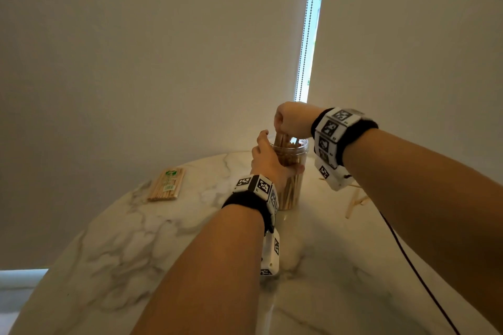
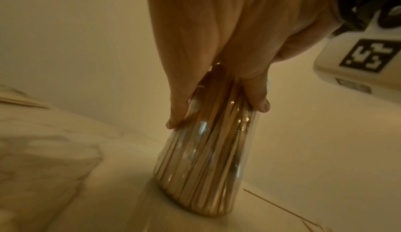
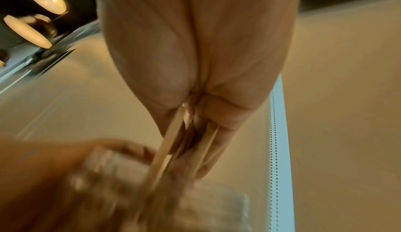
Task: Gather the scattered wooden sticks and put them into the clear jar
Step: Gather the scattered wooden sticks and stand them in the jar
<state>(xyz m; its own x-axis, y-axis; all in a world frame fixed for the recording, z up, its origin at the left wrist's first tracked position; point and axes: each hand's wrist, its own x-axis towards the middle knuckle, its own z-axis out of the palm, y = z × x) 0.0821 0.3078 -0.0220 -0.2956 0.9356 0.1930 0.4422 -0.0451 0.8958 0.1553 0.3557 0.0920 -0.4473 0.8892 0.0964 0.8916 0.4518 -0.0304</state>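
Note:
The clear jar stands upright on the marble table, packed with wooden sticks. My left hand grips its side, fingers and thumb wrapped round the jar in the left wrist view. Above the jar's mouth my right hand pinches a bundle of wooden sticks, whose lower ends reach into the jar. In the right wrist view the sticks run down from the curled fingers toward the blurred jar. A few loose sticks lie on the table right of the jar.
A wrapped pack of sticks lies at the table's far left. A dark cable runs across the right side of the table. A wall and a roller blind with its bead chain stand right behind the table.

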